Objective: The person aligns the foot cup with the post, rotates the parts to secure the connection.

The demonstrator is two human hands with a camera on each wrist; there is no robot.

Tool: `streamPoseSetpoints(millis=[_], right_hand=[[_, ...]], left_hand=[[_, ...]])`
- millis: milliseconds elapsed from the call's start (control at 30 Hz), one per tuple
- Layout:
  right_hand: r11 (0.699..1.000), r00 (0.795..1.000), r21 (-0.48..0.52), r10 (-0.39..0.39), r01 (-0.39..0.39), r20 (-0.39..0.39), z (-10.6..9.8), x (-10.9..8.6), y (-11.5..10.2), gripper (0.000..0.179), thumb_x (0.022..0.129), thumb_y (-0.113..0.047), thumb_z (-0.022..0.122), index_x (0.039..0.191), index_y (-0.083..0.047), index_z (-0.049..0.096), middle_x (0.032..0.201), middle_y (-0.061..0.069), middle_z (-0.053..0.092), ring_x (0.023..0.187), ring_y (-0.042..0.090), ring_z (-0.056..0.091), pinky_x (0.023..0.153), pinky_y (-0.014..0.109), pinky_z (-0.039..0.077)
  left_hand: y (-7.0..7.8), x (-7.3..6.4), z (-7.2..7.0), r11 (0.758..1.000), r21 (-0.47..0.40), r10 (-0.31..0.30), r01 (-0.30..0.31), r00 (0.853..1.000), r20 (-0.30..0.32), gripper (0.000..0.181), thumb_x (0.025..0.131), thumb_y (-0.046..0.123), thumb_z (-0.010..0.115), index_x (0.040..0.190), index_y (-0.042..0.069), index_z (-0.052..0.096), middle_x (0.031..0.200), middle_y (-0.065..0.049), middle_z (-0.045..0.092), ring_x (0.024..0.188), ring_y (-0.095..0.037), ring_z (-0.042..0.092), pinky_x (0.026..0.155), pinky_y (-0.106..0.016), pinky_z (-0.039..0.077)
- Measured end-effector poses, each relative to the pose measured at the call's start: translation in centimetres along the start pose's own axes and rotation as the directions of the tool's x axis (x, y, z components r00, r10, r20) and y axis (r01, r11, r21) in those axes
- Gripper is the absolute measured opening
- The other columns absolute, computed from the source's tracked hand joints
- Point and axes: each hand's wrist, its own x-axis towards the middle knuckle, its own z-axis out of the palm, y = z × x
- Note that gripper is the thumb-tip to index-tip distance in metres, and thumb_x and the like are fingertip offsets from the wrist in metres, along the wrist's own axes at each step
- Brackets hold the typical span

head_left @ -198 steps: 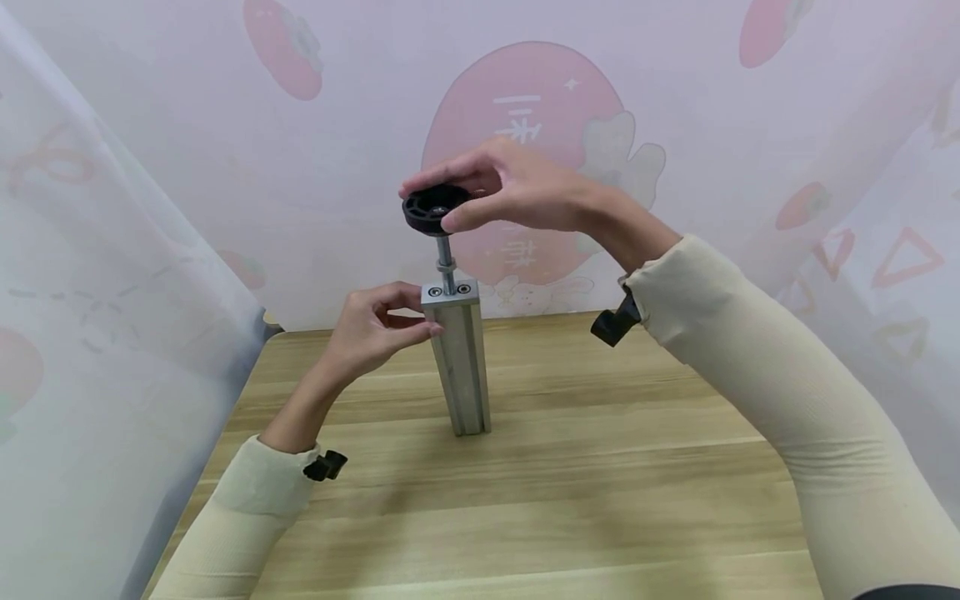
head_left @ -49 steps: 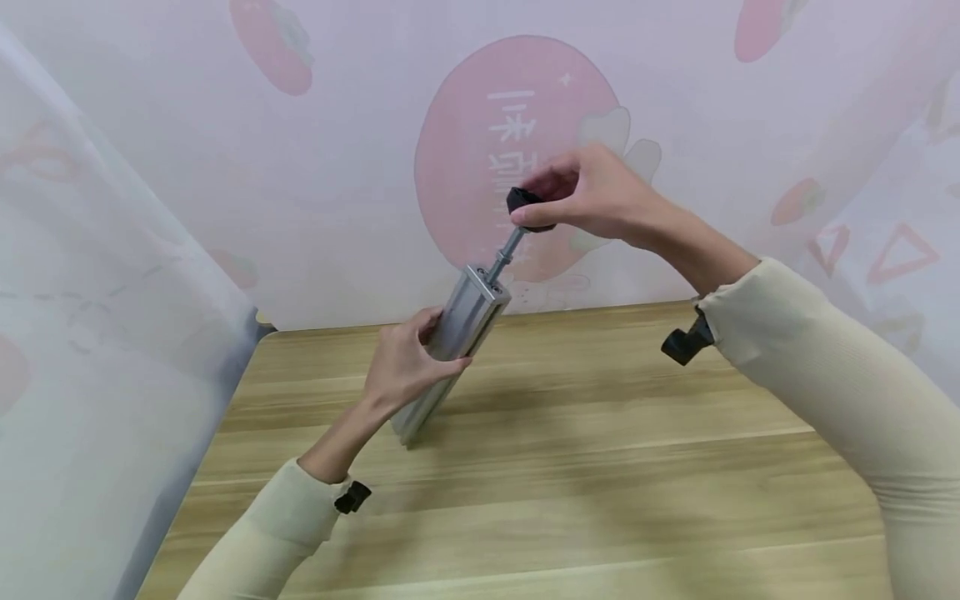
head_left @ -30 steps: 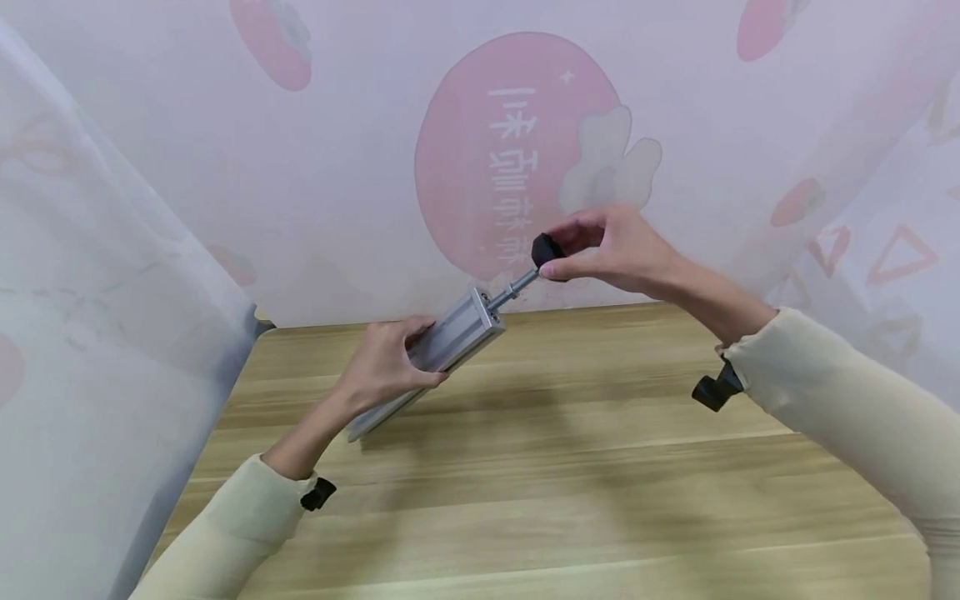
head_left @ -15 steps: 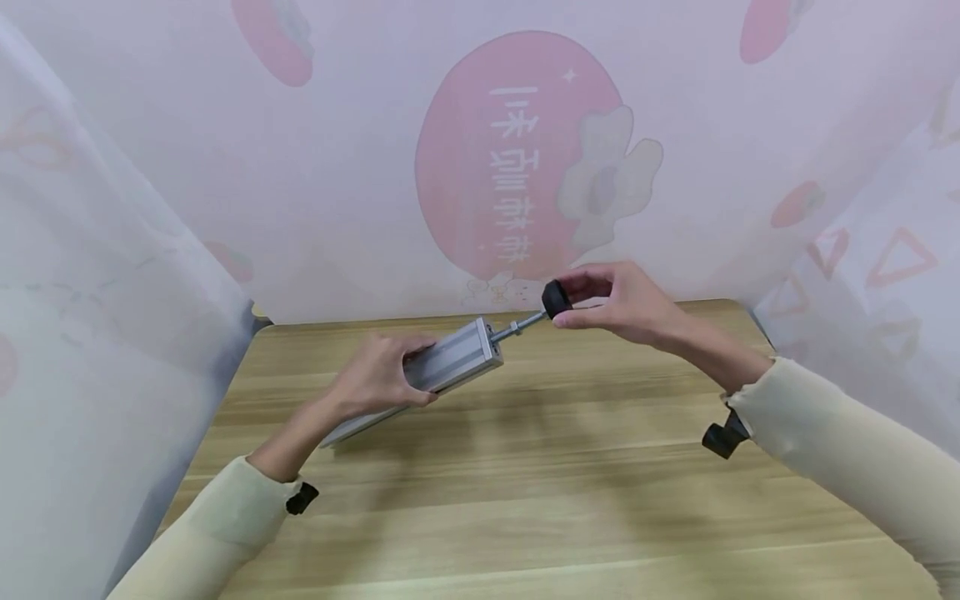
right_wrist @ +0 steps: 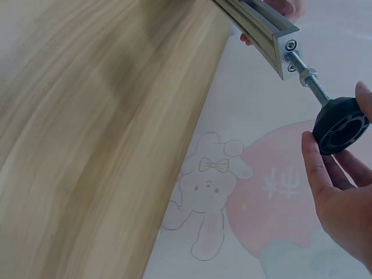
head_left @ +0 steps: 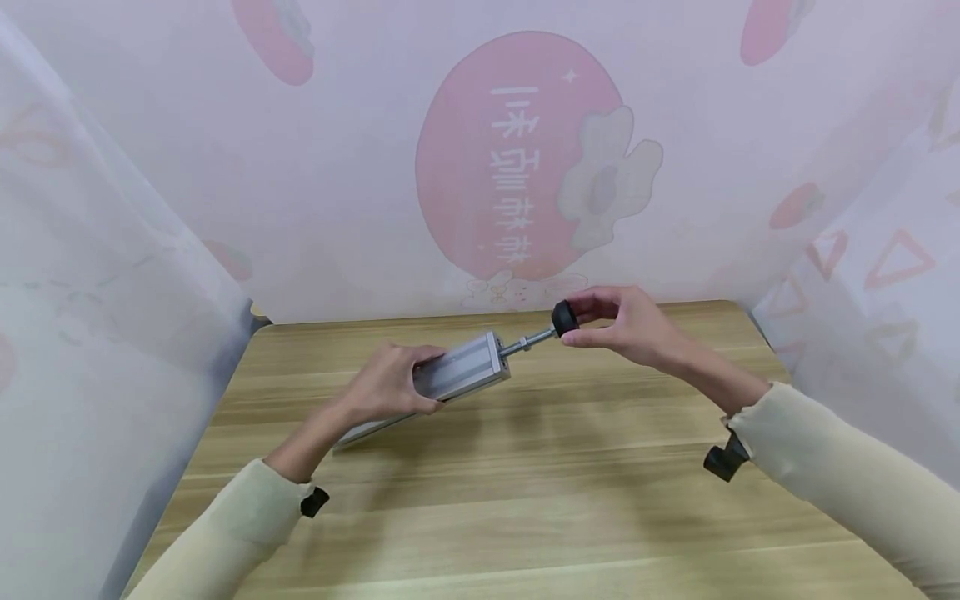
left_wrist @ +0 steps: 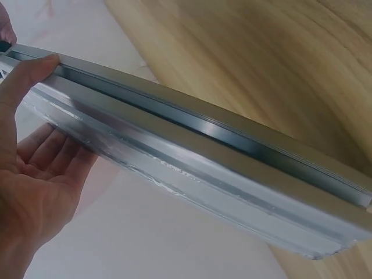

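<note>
An aluminium profile (head_left: 461, 367) with slotted sides slants over the table, its lower left end down by the wood and its capped end raised to the right. My left hand (head_left: 386, 383) grips it around the middle, thumb on the near side and fingers on the far side. From the end plate (right_wrist: 285, 55), which has two screws, a threaded rod (head_left: 513, 346) with a nut (right_wrist: 308, 75) sticks out. The rod ends in a black levelling foot (head_left: 565, 318). My right hand (head_left: 637, 329) holds this round foot by its rim between thumb and fingers.
The wood-grain table (head_left: 540, 500) reaches back to a pale printed curtain (head_left: 360, 192) with strawberry and rabbit pictures. More curtain hangs on the left and right sides. Black camera mounts (head_left: 726, 460) sit at both sleeve cuffs.
The profile stood upright at first; it has tilted over to the right and come down low. Both hands have moved down with it, the right one also going right, still holding the foot.
</note>
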Motion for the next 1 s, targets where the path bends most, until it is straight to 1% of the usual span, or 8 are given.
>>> streamPoseSetpoints(millis=[167, 333, 467, 600, 700, 800, 900, 1000], right_hand=[[1.000, 1.000, 0.006, 0.004, -0.004, -0.003, 0.2, -0.1, 0.5, 0.051, 0.088, -0.021, 0.089, 0.133, -0.004, 0.071, 0.113, 0.011, 0.078, 0.106, 0.024, 0.072, 0.080, 0.023, 0.057], [1.000, 1.000, 0.011, 0.014, -0.014, 0.002, 0.1, -0.3, 1.2, 0.050, 0.090, -0.022, 0.087, 0.133, -0.004, 0.070, 0.114, 0.011, 0.077, 0.106, 0.023, 0.072, 0.080, 0.023, 0.056], [0.999, 1.000, 0.037, 0.025, -0.025, 0.011, 0.1, -0.4, 2.1, 0.049, 0.090, -0.022, 0.087, 0.133, -0.004, 0.070, 0.115, 0.012, 0.077, 0.106, 0.024, 0.072, 0.082, 0.024, 0.057], [0.998, 0.999, 0.050, 0.033, -0.034, 0.019, 0.3, -0.5, 3.0, 0.051, 0.089, -0.022, 0.087, 0.133, -0.003, 0.069, 0.115, 0.012, 0.078, 0.108, 0.027, 0.073, 0.084, 0.024, 0.058], [0.998, 0.999, 0.053, 0.030, -0.031, 0.022, 0.6, -0.7, 3.5, 0.052, 0.090, -0.022, 0.087, 0.134, -0.003, 0.069, 0.116, 0.013, 0.078, 0.110, 0.029, 0.074, 0.086, 0.024, 0.058], [0.999, 1.000, 0.050, 0.015, -0.016, 0.021, 0.8, -0.8, 3.9, 0.053, 0.090, -0.021, 0.087, 0.136, -0.003, 0.068, 0.118, 0.013, 0.077, 0.112, 0.030, 0.073, 0.086, 0.023, 0.058], [0.999, 1.000, 0.044, -0.002, 0.001, 0.028, 0.9, -1.0, 4.4, 0.058, 0.089, -0.018, 0.087, 0.141, -0.004, 0.066, 0.123, 0.015, 0.075, 0.115, 0.031, 0.072, 0.087, 0.024, 0.058], [0.997, 0.998, 0.068, -0.026, 0.023, 0.049, 0.9, -1.3, 4.9, 0.063, 0.087, -0.012, 0.088, 0.144, -0.003, 0.063, 0.129, 0.017, 0.072, 0.118, 0.033, 0.070, 0.090, 0.026, 0.059]], left_hand=[[-0.4, 0.0, 0.7, 0.999, -0.034, -0.009, 0.009, 1.000, 0.004, 0.076, 0.070, 0.023, 0.096, 0.135, -0.005, 0.068, 0.120, -0.020, 0.076, 0.093, -0.023, 0.072, 0.078, -0.039, 0.060], [-0.8, -0.1, 1.5, 0.997, -0.072, 0.004, -0.004, 1.000, -0.007, 0.074, 0.074, 0.021, 0.095, 0.136, -0.006, 0.067, 0.125, -0.022, 0.074, 0.097, -0.026, 0.073, 0.080, -0.042, 0.061], [-1.0, -0.2, 2.1, 0.992, -0.124, 0.001, -0.003, 1.000, -0.014, 0.073, 0.075, 0.019, 0.095, 0.138, -0.006, 0.066, 0.130, -0.023, 0.072, 0.103, -0.028, 0.072, 0.086, -0.046, 0.061], [-1.2, -0.4, 2.7, 0.987, -0.161, -0.004, 0.002, 1.000, -0.010, 0.074, 0.077, 0.017, 0.093, 0.140, -0.007, 0.064, 0.135, -0.024, 0.069, 0.112, -0.032, 0.070, 0.094, -0.049, 0.058], [-1.4, -0.7, 3.0, 0.987, -0.157, 0.006, -0.008, 1.000, -0.015, 0.073, 0.079, 0.018, 0.092, 0.141, -0.008, 0.063, 0.136, -0.025, 0.068, 0.117, -0.035, 0.069, 0.097, -0.051, 0.057], [-1.4, -0.9, 3.4, 0.988, -0.152, 0.014, -0.017, 1.000, -0.021, 0.073, 0.080, 0.018, 0.091, 0.141, -0.008, 0.062, 0.136, -0.026, 0.068, 0.117, -0.036, 0.069, 0.097, -0.051, 0.058], [-1.5, -1.0, 3.6, 0.989, -0.142, 0.026, -0.029, 0.999, -0.024, 0.072, 0.082, 0.018, 0.090, 0.142, -0.007, 0.061, 0.137, -0.025, 0.068, 0.117, -0.035, 0.070, 0.097, -0.051, 0.058], [-1.4, -1.0, 3.8, 0.989, -0.143, 0.034, -0.037, 0.999, -0.024, 0.072, 0.083, 0.018, 0.090, 0.144, -0.006, 0.060, 0.137, -0.024, 0.068, 0.118, -0.034, 0.069, 0.097, -0.051, 0.058]])
